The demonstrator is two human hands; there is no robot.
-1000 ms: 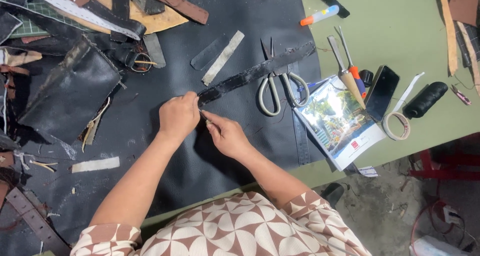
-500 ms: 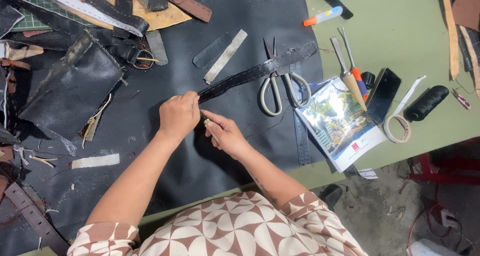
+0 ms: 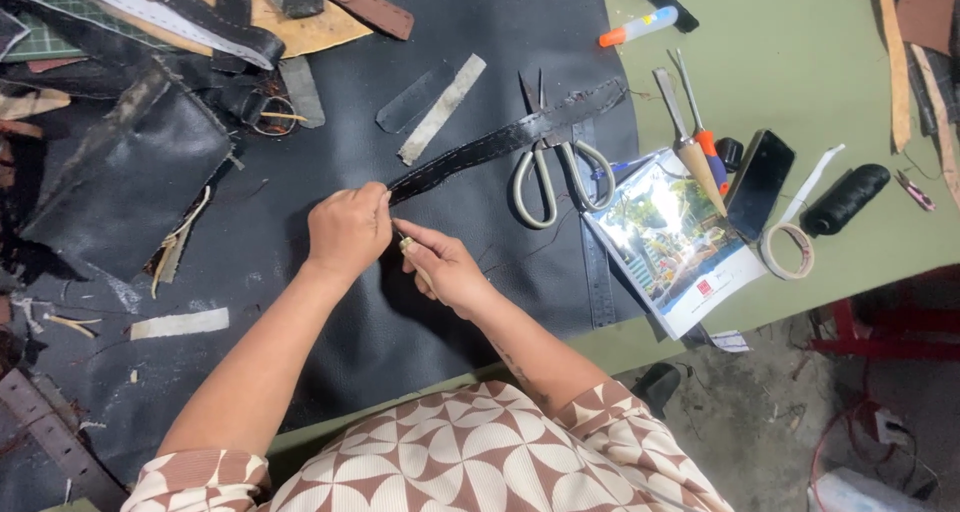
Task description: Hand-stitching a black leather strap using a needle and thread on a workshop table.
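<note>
Black leather strap [image 3: 500, 144] | left grip [image 3: 347, 230] pinches its near end | right grip [image 3: 445, 267] closed around small tool [image 3: 412, 257] | scissors [image 3: 548, 167] under strap

Long black stitched leather strap [image 3: 500, 144] lies diagonally across my black leather sheet [image 3: 480, 272], near end pinched; small wooden-handled tool [image 3: 415, 262] beneath it.

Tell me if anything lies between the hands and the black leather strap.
Nothing visible does. The left hand already pinches the near end of the black leather strap, and the right hand sits just beside it holding a small tool. The scissors lie farther along, under the strap.
</note>
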